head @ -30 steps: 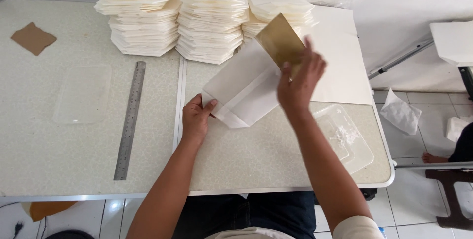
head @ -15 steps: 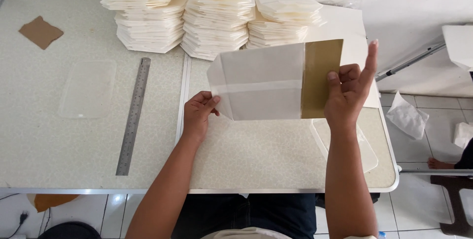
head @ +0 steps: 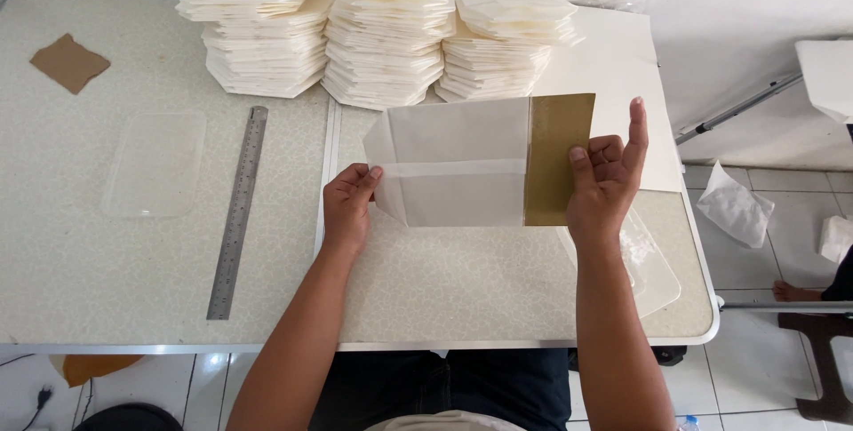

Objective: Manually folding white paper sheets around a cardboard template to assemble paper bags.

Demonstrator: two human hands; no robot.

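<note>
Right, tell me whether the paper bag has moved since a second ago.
Yes. The paper bag, held by the left hand and right hand, was tilted under the middle stack; now it is held level and spread rightward.

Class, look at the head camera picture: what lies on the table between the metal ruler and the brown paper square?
A clear plastic sheet lies flat between the metal ruler and the brown paper square, in the head view.

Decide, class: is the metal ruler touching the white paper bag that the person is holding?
Apart. The head view shows the metal ruler lying flat left of the table seam, with bare tabletop plainly between it and the white paper bag.
</note>
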